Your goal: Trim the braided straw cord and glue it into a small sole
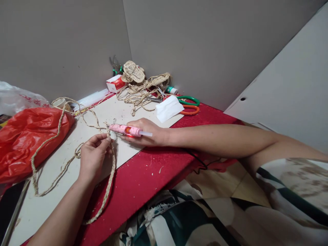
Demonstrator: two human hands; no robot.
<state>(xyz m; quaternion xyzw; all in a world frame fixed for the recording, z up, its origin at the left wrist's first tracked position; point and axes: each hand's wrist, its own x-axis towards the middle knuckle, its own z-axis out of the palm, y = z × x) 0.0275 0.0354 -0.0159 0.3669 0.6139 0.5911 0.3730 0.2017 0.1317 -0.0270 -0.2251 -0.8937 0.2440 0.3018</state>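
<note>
My left hand point(93, 155) pinches a braided straw rope point(110, 181) near its end, fingers closed on it. The rope loops over a pale board point(51, 198) and trails off toward the left. My right hand point(147, 131) rests on the board's edge and grips a pink glue gun point(125, 130). A clear glue stick juts from the gun's back end. The gun's tip points at the rope end by my left fingers.
A red plastic bag point(28, 136) lies at left. In the back corner sit a pile of woven straw pieces point(139, 83), a small red and white box point(115, 83), scissors with green and orange handles point(189, 105) and a white paper point(168, 107). A red cloth point(146, 177) covers the table.
</note>
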